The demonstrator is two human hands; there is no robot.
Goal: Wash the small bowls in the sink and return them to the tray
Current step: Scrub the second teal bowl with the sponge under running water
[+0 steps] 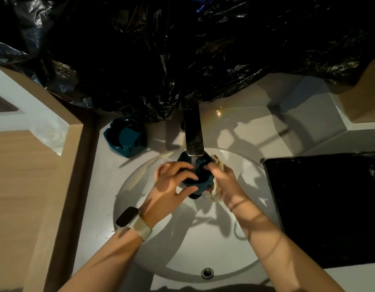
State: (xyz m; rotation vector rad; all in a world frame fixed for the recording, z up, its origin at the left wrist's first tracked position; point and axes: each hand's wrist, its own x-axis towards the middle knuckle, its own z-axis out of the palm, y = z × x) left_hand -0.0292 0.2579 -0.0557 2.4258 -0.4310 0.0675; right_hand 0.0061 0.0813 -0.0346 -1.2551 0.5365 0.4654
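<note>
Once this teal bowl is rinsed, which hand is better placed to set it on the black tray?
Probably the right hand: the tray lies on its side, though it also holds a cloth.

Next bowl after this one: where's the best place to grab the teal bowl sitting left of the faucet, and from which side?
Pinch the teal bowl by its near rim, coming from the sink side. It sits open side up on the counter, and black plastic sheeting hangs over its far side.

Both forearms were bare, with no sleeves in view. The left wrist wore a smartwatch [127, 217] with a dark rectangular face on a pale strap. The right wrist carried a thin bracelet [238, 204].
</note>
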